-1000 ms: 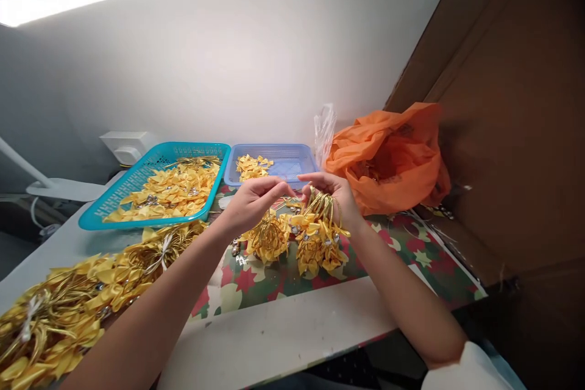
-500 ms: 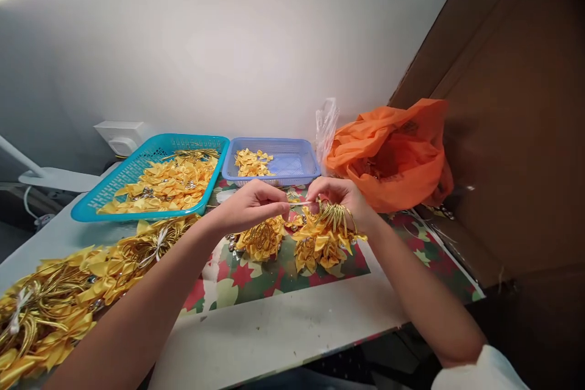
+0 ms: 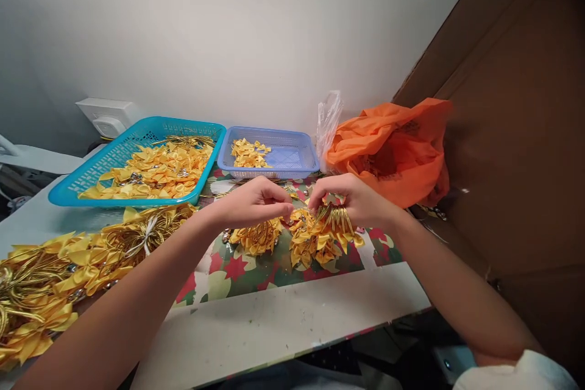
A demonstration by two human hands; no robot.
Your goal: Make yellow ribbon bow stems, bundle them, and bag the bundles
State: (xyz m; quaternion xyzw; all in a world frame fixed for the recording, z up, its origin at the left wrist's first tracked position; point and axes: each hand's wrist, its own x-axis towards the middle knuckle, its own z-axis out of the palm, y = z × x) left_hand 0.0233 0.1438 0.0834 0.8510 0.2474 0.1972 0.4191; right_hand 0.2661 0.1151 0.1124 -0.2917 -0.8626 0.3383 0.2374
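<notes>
Pale surface (image 3: 283, 311) underneath. Left hand (image 3: 262, 202) narrowed — whether it pinches anything, I can't tell. Right hand (image 3: 350, 198) grips gold loops (image 3: 337, 218), bows (image 3: 313, 247) below it. Probably bunching — next move calls for keeping them together.

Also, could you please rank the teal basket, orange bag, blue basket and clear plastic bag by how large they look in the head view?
Largest: teal basket and orange bag, too alike to rank
Next: blue basket
Smallest: clear plastic bag
</notes>
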